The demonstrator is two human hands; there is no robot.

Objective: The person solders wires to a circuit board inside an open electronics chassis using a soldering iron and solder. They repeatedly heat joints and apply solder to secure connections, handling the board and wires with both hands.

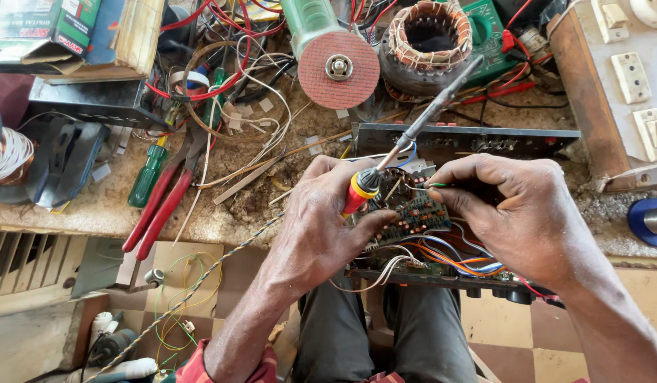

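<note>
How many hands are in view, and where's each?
2. The left hand grips the soldering iron above the green circuit board; the right hand pinches a thin wire at the board's right side. No other hands show.

Dusty workbench, checkered floor

Left hand fisted in a closed grip, right hand fingers pinched together, both forearms angled inward

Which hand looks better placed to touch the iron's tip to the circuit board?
Probably the left hand: it grips the soldering iron, its tip at the circuit board. The right hand pinches a thin green wire.
</note>
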